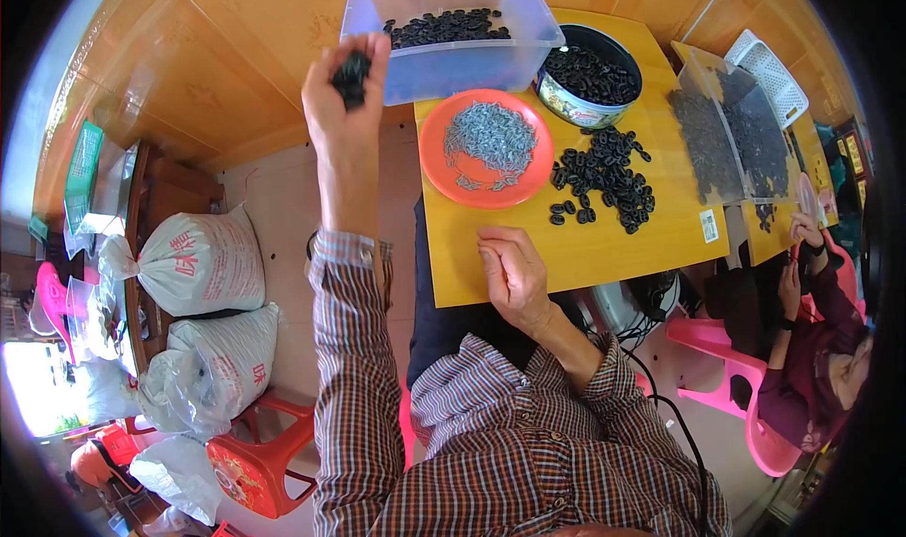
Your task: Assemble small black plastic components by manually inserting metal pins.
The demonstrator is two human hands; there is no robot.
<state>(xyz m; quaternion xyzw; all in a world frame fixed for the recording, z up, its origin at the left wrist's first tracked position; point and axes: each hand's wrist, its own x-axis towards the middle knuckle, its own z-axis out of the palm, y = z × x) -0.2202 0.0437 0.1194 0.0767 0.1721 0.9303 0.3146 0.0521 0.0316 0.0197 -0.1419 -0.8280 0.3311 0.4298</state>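
My left hand (347,89) is raised at the near left corner of a clear plastic bin (453,73), its fingers closed round a cluster of small black oval parts (352,76). More of these black parts (444,29) lie inside the bin. My right hand (517,277) is at the front edge of the yellow table (661,240), fingers curled in; what they hold, if anything, is hidden. Between the hands stands an orange plate (434,171) with many small silver metal pieces (491,141). Loose black oval parts (609,174) are heaped right of it.
Behind the heap stands a round tin (583,112) of black parts. Further right is a clear box (722,112) of dark pieces and a white basket (769,75). A co-worker (812,348) sits at the right on a pink chair (722,348). White sacks (203,263) and a red stool (264,461) are at left.
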